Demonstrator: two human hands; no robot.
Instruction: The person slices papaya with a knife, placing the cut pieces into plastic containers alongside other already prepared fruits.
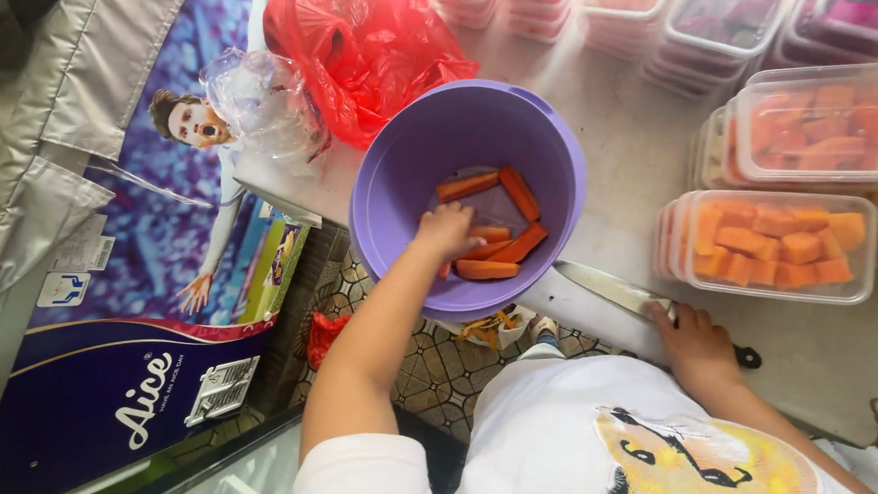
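our left hand (446,229) is down inside the purple bucket (376,195), its grip curled over an orange fruit strip (486,270); we cannot tell whether the fingers are closed on it or only touching. our right hand (699,344) rests at five o'clock on the tabletop (614,138), its grip clamped on the handle of a knife (611,286), whose blade points toward ten o'clock, at the bucket's rim.

we judge this to be the picking-up step: a strip is being taken from the bucket, and the next move calls for a firm pinch and a lift over the rim.

the strips lie on the bucket floor. the one nearest the fingers runs roughly three to nine o'clock; two others slant toward one and eleven o'clock.

farther out, at three o'clock, clear tubs of orange cubes (774,244) stand stacked. a red plastic bag (363,40) lies at twelve o'clock.
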